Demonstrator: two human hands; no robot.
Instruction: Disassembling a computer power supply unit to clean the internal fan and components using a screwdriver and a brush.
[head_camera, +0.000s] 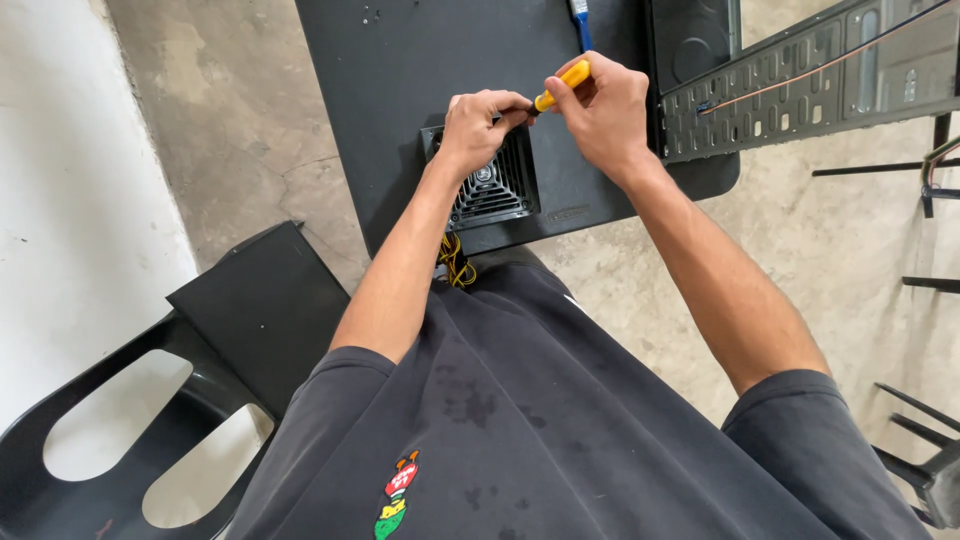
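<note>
A black power supply box (500, 190) with a fan grille lies at the near edge of a black table (400, 90). My right hand (603, 112) grips a yellow-handled screwdriver (566, 80), tilted down to the left. My left hand (480, 128) rests on top of the box, its fingers pinched around the screwdriver's tip. Yellow and black cables (455, 262) hang from the box over the table edge.
A black computer case panel (800, 75) with slots lies at the table's right. A blue-handled tool (580, 20) lies at the far edge. A black plastic chair (120, 420) and a black flat panel (260, 310) stand at the left on concrete floor.
</note>
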